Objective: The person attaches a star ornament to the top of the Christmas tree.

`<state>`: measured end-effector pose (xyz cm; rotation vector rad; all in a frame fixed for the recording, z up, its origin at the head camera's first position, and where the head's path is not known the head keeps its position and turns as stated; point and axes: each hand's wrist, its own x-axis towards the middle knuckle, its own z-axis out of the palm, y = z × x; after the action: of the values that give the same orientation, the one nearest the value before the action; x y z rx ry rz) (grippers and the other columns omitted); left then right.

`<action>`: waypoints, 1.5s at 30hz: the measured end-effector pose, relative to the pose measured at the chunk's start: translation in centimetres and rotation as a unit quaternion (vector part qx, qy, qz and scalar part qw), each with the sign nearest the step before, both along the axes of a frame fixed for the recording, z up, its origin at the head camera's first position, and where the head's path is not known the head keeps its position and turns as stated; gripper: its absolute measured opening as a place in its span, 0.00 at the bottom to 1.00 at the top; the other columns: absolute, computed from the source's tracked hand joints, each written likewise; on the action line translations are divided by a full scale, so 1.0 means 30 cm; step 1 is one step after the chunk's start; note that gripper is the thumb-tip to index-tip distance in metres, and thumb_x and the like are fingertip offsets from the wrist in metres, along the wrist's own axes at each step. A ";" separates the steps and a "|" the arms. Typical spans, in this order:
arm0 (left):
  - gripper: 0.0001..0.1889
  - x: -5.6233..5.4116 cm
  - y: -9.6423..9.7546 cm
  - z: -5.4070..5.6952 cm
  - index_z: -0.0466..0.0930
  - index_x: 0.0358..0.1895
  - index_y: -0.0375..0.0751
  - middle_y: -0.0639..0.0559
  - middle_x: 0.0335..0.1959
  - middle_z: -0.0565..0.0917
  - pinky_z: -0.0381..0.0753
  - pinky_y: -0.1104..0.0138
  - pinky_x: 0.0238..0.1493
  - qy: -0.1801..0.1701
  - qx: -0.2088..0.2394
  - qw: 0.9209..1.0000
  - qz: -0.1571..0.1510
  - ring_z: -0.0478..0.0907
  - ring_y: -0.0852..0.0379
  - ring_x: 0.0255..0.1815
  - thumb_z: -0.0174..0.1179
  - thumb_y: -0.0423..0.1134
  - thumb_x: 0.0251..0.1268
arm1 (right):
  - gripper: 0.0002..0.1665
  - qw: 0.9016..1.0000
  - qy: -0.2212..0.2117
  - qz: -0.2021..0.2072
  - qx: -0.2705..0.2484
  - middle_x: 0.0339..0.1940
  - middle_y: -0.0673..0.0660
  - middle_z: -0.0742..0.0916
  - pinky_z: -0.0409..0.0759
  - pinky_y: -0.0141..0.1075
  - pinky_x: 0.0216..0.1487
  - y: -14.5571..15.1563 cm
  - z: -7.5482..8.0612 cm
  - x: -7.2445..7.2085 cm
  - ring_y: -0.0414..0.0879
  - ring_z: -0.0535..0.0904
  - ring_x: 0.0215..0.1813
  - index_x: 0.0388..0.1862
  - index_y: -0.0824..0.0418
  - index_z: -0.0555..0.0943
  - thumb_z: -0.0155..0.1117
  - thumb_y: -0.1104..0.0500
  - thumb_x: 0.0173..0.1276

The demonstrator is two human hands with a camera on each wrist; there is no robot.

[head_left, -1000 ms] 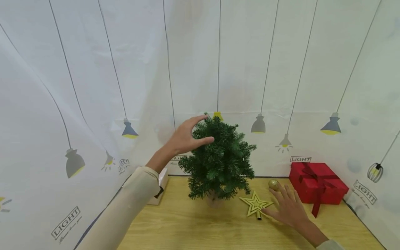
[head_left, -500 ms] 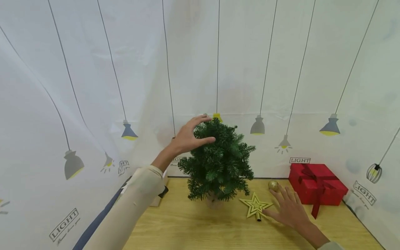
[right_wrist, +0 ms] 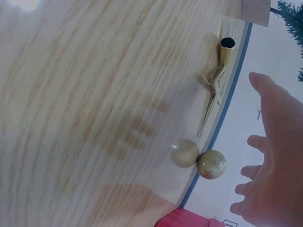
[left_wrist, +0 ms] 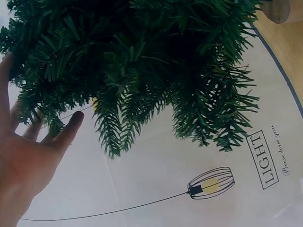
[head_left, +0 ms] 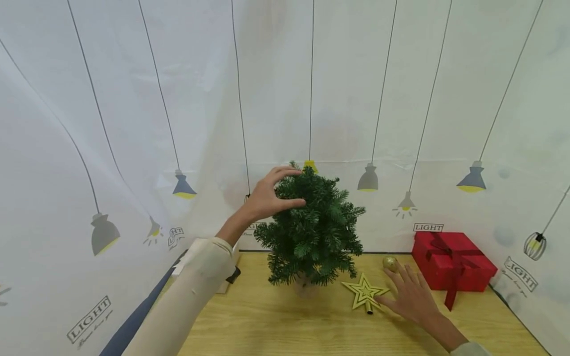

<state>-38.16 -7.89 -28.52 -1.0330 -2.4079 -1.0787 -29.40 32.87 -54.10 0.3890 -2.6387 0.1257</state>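
A small artificial Christmas tree [head_left: 320, 237] stands upright mid-table on a pale base. My left hand [head_left: 264, 198] is at its upper left side, thumb and fingers spread wide apart near the top branches. In the left wrist view the thumb of the left hand [left_wrist: 28, 161] is at the edge of the branches; whether it touches them I cannot tell. My right hand [head_left: 411, 299], holding nothing, hovers over the table with fingers spread. Just left of it lies a gold star topper [head_left: 364, 291] with a hollow tube, and beyond its fingertips a gold glitter ball [head_left: 390, 262].
At the back right sits a red gift box [head_left: 463, 262] with a dark red ribbon. A light-coloured box [head_left: 233, 254] with a dark bow is partly hidden behind my left sleeve. A white backdrop printed with lamps [head_left: 367, 177] encloses the wooden table [head_left: 276, 326].
My left hand dips very slightly beside the treetop, and its forearm shifts a little to the right. The right hand, tree, star and ball stay in place.
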 end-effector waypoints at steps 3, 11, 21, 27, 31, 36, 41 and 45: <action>0.39 -0.003 -0.006 -0.008 0.72 0.75 0.59 0.59 0.78 0.66 0.62 0.39 0.76 -0.002 0.006 1.000 0.003 0.59 0.50 0.81 0.76 0.56 0.60 | 0.47 1.000 -0.007 0.000 -0.009 0.71 0.72 0.76 0.68 0.72 0.66 -0.002 0.000 -0.003 0.76 0.70 0.70 0.67 0.62 0.81 0.75 0.33 0.59; 0.40 -0.002 -0.012 -0.019 0.72 0.76 0.58 0.59 0.79 0.67 0.64 0.40 0.75 -0.007 0.007 1.000 0.011 0.60 0.49 0.81 0.76 0.57 0.60 | 0.45 0.997 -0.010 0.040 -0.072 0.62 0.70 0.82 0.75 0.68 0.60 -0.001 -0.003 -0.022 0.74 0.75 0.64 0.64 0.69 0.81 0.81 0.40 0.58; 0.39 0.001 -0.013 -0.016 0.73 0.75 0.57 0.56 0.78 0.70 0.66 0.42 0.74 0.007 -0.004 1.000 0.012 0.63 0.49 0.79 0.76 0.55 0.61 | 0.43 0.989 -0.057 0.063 -0.119 0.63 0.71 0.83 0.81 0.65 0.53 -0.013 -0.012 -0.016 0.71 0.80 0.60 0.66 0.71 0.79 0.78 0.43 0.63; 0.39 0.004 -0.012 -0.014 0.73 0.75 0.57 0.56 0.77 0.70 0.66 0.42 0.75 0.005 -0.008 1.000 0.013 0.63 0.49 0.79 0.75 0.56 0.61 | 0.44 0.979 -0.123 0.065 -0.150 0.61 0.70 0.84 0.82 0.63 0.50 -0.021 -0.021 -0.018 0.70 0.80 0.59 0.67 0.72 0.78 0.77 0.41 0.64; 0.38 0.004 -0.012 -0.012 0.73 0.75 0.57 0.56 0.77 0.70 0.66 0.42 0.75 0.005 -0.010 1.000 0.015 0.64 0.49 0.79 0.75 0.56 0.61 | 0.42 0.968 -0.155 0.081 -0.179 0.60 0.72 0.84 0.82 0.63 0.52 -0.019 -0.028 -0.020 0.71 0.80 0.59 0.66 0.74 0.77 0.77 0.45 0.65; 0.39 0.006 -0.008 -0.009 0.73 0.76 0.56 0.55 0.77 0.70 0.66 0.43 0.75 0.005 -0.015 1.000 0.018 0.64 0.49 0.79 0.75 0.55 0.62 | 0.36 0.953 -0.190 0.103 -0.214 0.60 0.73 0.84 0.80 0.63 0.55 -0.002 -0.040 -0.023 0.71 0.79 0.60 0.65 0.74 0.78 0.74 0.50 0.70; 0.39 0.010 -0.007 -0.007 0.73 0.76 0.56 0.55 0.77 0.70 0.66 0.44 0.75 0.006 -0.019 1.000 0.022 0.64 0.49 0.79 0.76 0.55 0.61 | 0.35 0.946 -0.204 0.113 -0.227 0.61 0.74 0.82 0.79 0.66 0.56 0.017 -0.052 -0.028 0.73 0.77 0.62 0.66 0.74 0.78 0.75 0.51 0.69; 0.39 0.010 -0.008 -0.006 0.73 0.75 0.56 0.55 0.77 0.70 0.66 0.44 0.75 0.008 -0.019 1.000 0.022 0.64 0.49 0.79 0.76 0.55 0.61 | 0.37 0.948 -0.201 0.114 -0.218 0.61 0.74 0.82 0.79 0.66 0.55 0.022 -0.056 -0.032 0.73 0.77 0.61 0.65 0.73 0.79 0.77 0.51 0.66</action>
<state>-37.88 -8.14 -28.70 -0.9916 -2.4358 -1.0099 -30.36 33.53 -55.78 0.5578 -2.8306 0.9349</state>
